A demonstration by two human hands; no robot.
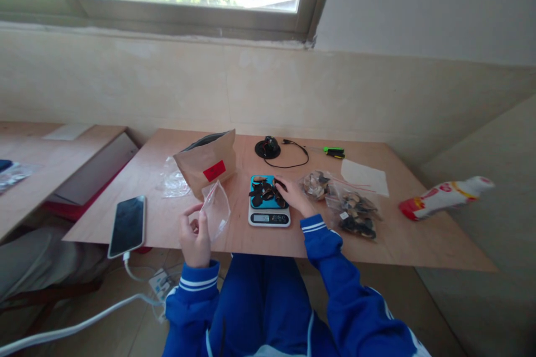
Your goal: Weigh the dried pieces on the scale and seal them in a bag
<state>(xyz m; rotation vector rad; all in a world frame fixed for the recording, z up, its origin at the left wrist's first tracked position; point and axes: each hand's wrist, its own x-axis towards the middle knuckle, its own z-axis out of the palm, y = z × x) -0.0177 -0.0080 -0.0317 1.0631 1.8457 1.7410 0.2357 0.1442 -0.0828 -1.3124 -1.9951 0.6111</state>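
Note:
My left hand point(196, 239) pinches the edge of a small transparent zip bag point(218, 215), which hangs over the table with nothing visible in it. On the blue top of a white digital kitchen scale point(270, 221) lies a heap of dark dried slices point(262, 192). My right hand point(293, 196) reaches over the scale's right side, its fingertips closed around a dark dried slice at the heap's edge. The display digits are too small to read. Behind the small bag stands a brown paper pouch point(209, 163) with a red label, its top open.
Filled zip bags of dried slices point(355, 215) lie right of the scale. Behind are a black round-based device point(268, 148) with a cable, green-black tools point(334, 152) and white paper point(364, 177). A phone point(128, 226) overhangs the front-left edge; a bottle point(446, 198) is at right.

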